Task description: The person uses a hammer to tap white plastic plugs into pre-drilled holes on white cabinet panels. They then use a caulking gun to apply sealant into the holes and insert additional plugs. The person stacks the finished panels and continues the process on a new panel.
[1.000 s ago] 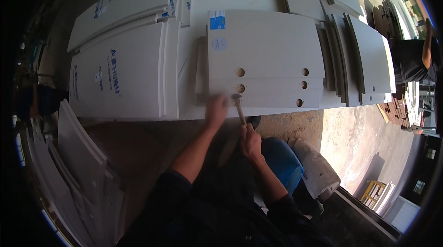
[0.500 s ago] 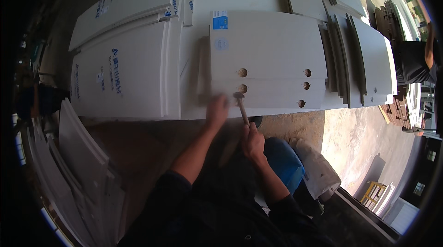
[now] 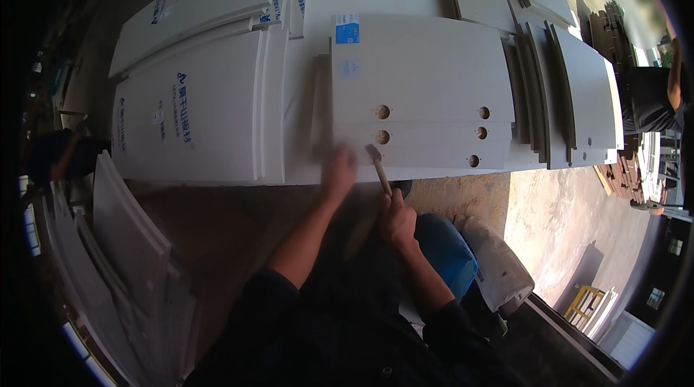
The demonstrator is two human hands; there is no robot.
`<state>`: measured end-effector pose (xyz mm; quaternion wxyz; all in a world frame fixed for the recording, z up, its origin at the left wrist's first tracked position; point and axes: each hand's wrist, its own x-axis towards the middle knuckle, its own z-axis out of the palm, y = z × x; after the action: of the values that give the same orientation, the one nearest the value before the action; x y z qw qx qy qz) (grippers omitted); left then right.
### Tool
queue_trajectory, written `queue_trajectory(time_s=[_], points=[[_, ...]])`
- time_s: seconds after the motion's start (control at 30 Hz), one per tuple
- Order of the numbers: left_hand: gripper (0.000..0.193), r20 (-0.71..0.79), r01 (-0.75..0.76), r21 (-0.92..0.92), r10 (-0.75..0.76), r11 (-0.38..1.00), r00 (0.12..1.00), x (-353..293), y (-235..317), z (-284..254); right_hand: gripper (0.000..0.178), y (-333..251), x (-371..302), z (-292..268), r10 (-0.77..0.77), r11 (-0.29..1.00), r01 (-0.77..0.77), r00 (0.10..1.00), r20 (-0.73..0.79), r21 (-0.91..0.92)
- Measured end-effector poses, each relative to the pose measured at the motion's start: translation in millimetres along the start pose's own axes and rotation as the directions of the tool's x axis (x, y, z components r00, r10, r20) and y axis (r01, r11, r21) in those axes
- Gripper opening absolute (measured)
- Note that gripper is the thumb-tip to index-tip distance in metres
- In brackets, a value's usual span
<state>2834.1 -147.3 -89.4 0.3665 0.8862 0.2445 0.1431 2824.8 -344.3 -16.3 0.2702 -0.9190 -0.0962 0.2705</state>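
Note:
My right hand (image 3: 397,220) is wrapped round the wooden handle of a hammer (image 3: 383,176). The hammer's dark head is over the near left corner of a pale panel (image 3: 441,150), close to a round hole there. Just left of that corner is my left hand (image 3: 338,172), its fingers smeared, so what they hold, if anything, cannot be made out. More round holes show along the near part of the panels, in a left and a right row. The larger pale panel (image 3: 426,61) behind carries a blue-and-white label (image 3: 348,28) at its far left corner.
Stacked white boards with blue print (image 3: 210,108) lie left on the table; more panels (image 3: 582,90) are stacked right. Boards (image 3: 130,220) lean at lower left. A blue container (image 3: 441,253) and a whitish sack-like bundle (image 3: 495,260) stand right of me. Another person (image 3: 650,98) is far right.
The hammer head has shifted very slightly at the panel's near left corner. My left hand stays beside it, still blurred. The panels look unmoved.

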Motion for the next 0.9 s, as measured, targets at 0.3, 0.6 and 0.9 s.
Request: queue_trajectory(time_s=[0.3, 0.6, 0.9], points=[[0.02, -0.077, 0.127, -0.12, -0.136, 0.985, 0.988, -9.7, -13.2, -16.4, 0.034, 7.1, -1.0, 5.2, 0.061, 0.998, -0.06, 0.997, 0.056, -0.01], [0.012, -0.079, 0.115, -0.201, -0.133, 0.973, 0.988, -11.6, 2.6, -4.3, 0.037, 27.1, -22.2, -9.5, 0.093, 0.989, -0.095, 0.995, 0.024, 0.115], [0.013, 0.285, 0.066, -0.338, 0.036, 0.939, 0.958, -25.9, 130.8, 110.0, 0.042, 131.9, -71.2, -69.2, 0.214, 0.929, -0.054, 0.886, -0.411, 0.367]])
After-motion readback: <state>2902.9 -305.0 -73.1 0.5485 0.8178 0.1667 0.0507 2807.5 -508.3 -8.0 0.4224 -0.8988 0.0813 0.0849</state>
